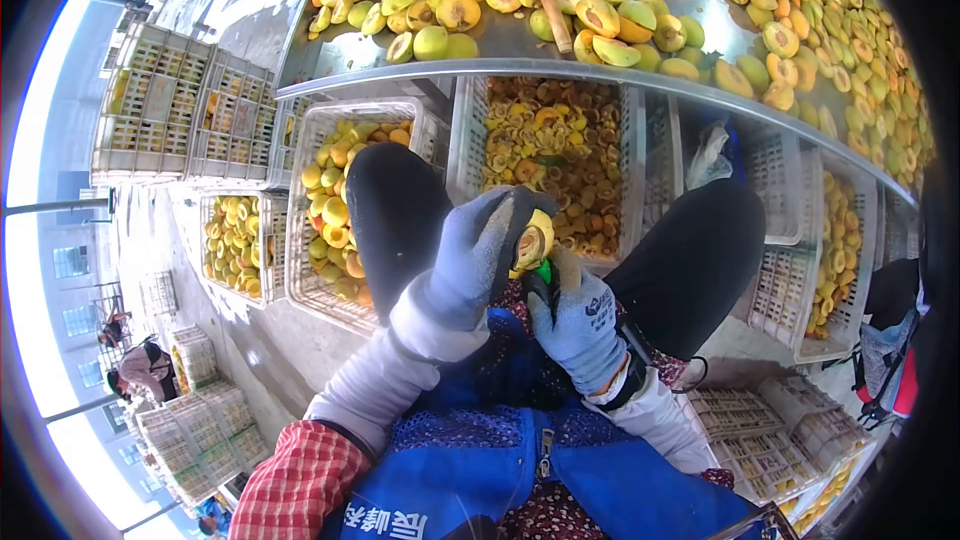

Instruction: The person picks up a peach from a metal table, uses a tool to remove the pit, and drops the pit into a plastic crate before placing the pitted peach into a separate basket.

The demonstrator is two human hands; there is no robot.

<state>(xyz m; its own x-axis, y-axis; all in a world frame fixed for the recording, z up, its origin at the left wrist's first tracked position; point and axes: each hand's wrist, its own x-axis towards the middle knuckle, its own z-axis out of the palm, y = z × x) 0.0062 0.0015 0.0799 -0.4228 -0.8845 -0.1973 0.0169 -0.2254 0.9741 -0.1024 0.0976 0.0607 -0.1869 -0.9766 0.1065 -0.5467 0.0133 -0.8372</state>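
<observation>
My left hand (475,245), in a grey-blue work glove, is closed around a halved yellow peach (537,240), its cut face turned toward my right hand. My right hand (582,325), gloved too, grips a small tool with a green part (543,270) against the lower edge of the peach. The tool's working end is hidden, so its kind cannot be told. Both hands are between my knees, over the near edge of a crate (632,170) holding peach scraps and pits.
A metal table (350,52) ahead carries many halved peaches and a wooden-handled tool (552,15). A crate of peaches (300,240) stands left of my knee, another crate (775,290) to the right. Stacked crates (150,105) line the left. Another person (895,340) sits at far right.
</observation>
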